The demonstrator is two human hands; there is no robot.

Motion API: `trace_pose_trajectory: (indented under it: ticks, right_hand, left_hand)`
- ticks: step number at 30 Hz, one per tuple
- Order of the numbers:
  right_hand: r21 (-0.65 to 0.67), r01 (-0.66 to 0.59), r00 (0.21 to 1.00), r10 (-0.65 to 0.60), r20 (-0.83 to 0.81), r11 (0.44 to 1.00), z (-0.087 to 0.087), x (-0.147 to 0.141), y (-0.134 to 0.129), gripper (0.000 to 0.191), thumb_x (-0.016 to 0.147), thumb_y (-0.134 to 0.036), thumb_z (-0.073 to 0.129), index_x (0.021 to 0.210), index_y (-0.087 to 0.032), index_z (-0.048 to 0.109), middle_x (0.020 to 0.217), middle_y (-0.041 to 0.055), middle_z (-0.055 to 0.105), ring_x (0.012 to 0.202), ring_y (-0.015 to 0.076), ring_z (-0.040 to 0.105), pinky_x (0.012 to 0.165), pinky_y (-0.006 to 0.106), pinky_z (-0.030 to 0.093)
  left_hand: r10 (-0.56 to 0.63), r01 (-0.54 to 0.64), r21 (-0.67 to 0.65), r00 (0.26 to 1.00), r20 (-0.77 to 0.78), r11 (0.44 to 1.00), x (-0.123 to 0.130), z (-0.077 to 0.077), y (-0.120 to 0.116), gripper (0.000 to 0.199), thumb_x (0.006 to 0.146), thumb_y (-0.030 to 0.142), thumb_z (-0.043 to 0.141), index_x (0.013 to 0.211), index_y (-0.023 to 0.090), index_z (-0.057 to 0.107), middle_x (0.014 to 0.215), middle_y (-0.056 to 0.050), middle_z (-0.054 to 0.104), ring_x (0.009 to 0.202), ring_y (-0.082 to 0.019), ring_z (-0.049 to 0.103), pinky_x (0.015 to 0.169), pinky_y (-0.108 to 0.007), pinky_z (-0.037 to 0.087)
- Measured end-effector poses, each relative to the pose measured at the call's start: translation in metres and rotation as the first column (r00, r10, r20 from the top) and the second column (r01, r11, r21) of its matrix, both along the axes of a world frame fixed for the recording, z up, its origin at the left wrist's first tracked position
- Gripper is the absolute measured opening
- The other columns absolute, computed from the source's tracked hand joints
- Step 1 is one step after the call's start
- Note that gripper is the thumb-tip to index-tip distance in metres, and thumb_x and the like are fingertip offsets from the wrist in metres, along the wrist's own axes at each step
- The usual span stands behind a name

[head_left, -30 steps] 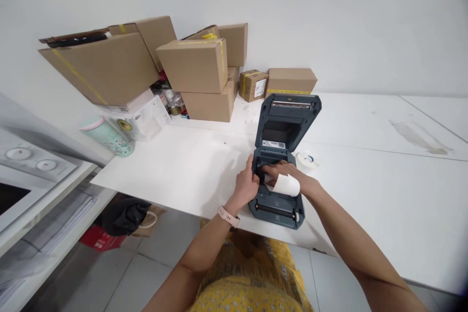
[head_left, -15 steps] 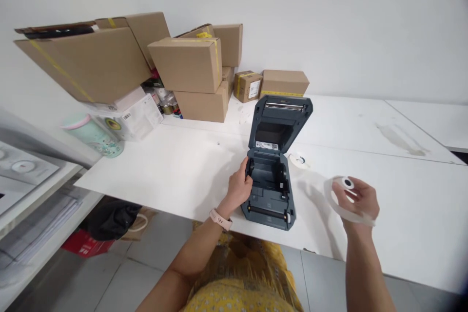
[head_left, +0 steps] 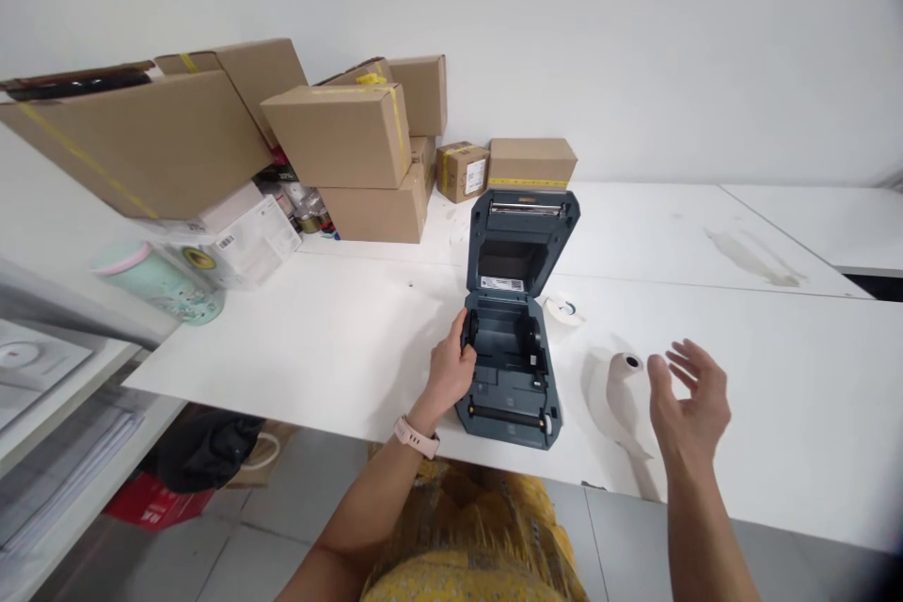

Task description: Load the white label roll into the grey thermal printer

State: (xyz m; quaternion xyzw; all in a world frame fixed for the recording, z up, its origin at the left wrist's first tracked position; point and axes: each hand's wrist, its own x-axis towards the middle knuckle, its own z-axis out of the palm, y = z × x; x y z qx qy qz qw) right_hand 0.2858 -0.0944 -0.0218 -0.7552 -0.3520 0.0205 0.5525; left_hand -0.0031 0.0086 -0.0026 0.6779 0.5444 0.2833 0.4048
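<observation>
A dark grey label printer [head_left: 504, 372] stands on the white table with its lid [head_left: 522, 230] raised and its inner bay exposed. My left hand [head_left: 451, 365] grips the printer's left side wall, the thumb over the edge and the other fingers partly hidden. To the right, a small roll of white paper [head_left: 625, 367] lies on the table, its loose end curling toward the front edge. My right hand [head_left: 689, 400] hovers just right of that roll, fingers apart and holding nothing. Beside the printer's right rear side sits another white roll [head_left: 562, 312], partly hidden.
Cardboard boxes [head_left: 339, 136] are stacked at the back left, with two smaller ones [head_left: 532, 162] by the wall. A white box [head_left: 246, 245] and a mint-green tumbler [head_left: 162, 282] stand at the table's left end. A white shelf [head_left: 105, 367] adjoins on the left.
My right hand has let go of the paper roll, which now rests on the table. My left hand stays on the printer. The whole view has shifted slightly.
</observation>
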Motion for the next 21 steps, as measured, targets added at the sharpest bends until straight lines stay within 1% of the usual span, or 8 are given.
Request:
trace_pose_trajectory:
  ticks: [2,4,6,8,11,14,19,21]
  right_hand:
    - [-0.011,-0.081,0.997,0.081,0.015,0.997,0.011,-0.004,0.013,0.069,0.085,-0.061,0.07,0.143,-0.028,0.054,0.146,0.0148,0.061,0.127,0.036,0.064,0.093,0.052,0.059]
    - [-0.085,-0.236,0.971,0.232,-0.051,0.968,0.015,-0.008,0.033,0.085,0.078,-0.061,0.075,0.15,-0.026,0.047,0.157,0.0165,0.051,0.135,0.0375,0.058,0.102,0.054,0.056]
    - [-0.161,-0.368,0.926,0.346,-0.149,0.916,0.01,-0.011,0.056,0.103,0.073,-0.06,0.078,0.159,-0.023,0.034,0.166,0.0184,0.038,0.146,0.0375,0.048,0.112,0.054,0.05]
    - [-0.211,-0.423,0.902,0.386,-0.196,0.881,0.002,-0.015,0.078,0.113,0.07,-0.056,0.079,0.162,-0.017,0.026,0.168,0.0209,0.032,0.152,0.0373,0.038,0.12,0.054,0.041]
    - [-0.259,-0.418,0.906,0.378,-0.191,0.871,-0.009,-0.02,0.1,0.116,0.064,-0.049,0.08,0.162,-0.016,0.026,0.167,0.0214,0.035,0.152,0.0387,0.037,0.124,0.056,0.034]
    - [-0.295,-0.39,0.918,0.347,-0.19,0.872,-0.01,-0.023,0.108,0.113,0.06,-0.047,0.081,0.159,-0.02,0.032,0.16,0.0188,0.045,0.144,0.0401,0.047,0.119,0.057,0.038]
    - [-0.275,-0.295,0.95,0.252,-0.183,0.915,0.008,-0.006,0.091,0.11,0.059,-0.054,0.081,0.156,-0.023,0.038,0.135,0.0181,0.063,0.113,0.0408,0.067,0.099,0.062,0.052]
    - [-0.179,-0.348,0.931,0.317,-0.179,0.92,0.02,0.005,0.078,0.104,0.068,-0.062,0.072,0.158,-0.023,0.035,0.133,0.0178,0.064,0.106,0.0375,0.07,0.092,0.057,0.057]
  left_hand:
    - [0.001,-0.002,0.005,0.999,0.039,1.0,0.0,-0.001,0.0,0.071,0.093,0.019,0.046,0.162,0.019,0.034,0.099,-0.009,0.075,0.089,-0.027,0.069,0.096,-0.044,0.052]
    - [0.006,-0.007,0.014,0.997,0.072,1.0,0.0,-0.002,0.0,0.07,0.093,0.02,0.048,0.162,0.02,0.035,0.103,-0.009,0.075,0.096,-0.028,0.069,0.101,-0.044,0.05]
    - [0.009,-0.01,0.017,0.998,0.07,1.0,0.0,-0.002,0.0,0.069,0.093,0.019,0.048,0.161,0.021,0.036,0.103,-0.009,0.075,0.094,-0.028,0.069,0.1,-0.044,0.05]
    - [0.009,-0.009,0.004,0.999,0.032,1.0,0.0,0.0,-0.001,0.069,0.094,0.017,0.046,0.162,0.021,0.035,0.098,-0.008,0.074,0.085,-0.026,0.068,0.094,-0.043,0.052]
    - [-0.003,0.002,-0.031,0.999,-0.033,1.0,0.0,0.004,-0.001,0.069,0.096,0.015,0.042,0.164,0.022,0.031,0.086,-0.005,0.07,0.072,-0.023,0.063,0.083,-0.04,0.053]
    - [-0.004,0.003,-0.023,0.998,-0.063,1.0,0.0,0.007,-0.002,0.069,0.096,0.014,0.041,0.164,0.021,0.031,0.079,-0.003,0.067,0.073,-0.023,0.063,0.083,-0.038,0.053]
    - [0.013,-0.014,-0.022,0.999,-0.046,1.0,0.0,0.007,-0.002,0.069,0.095,0.014,0.042,0.163,0.02,0.034,0.082,-0.005,0.069,0.078,-0.025,0.065,0.087,-0.041,0.053]
    - [0.009,-0.01,-0.025,0.999,-0.03,1.0,0.0,0.007,-0.002,0.07,0.094,0.015,0.042,0.163,0.021,0.034,0.08,-0.004,0.069,0.077,-0.026,0.066,0.088,-0.042,0.053]
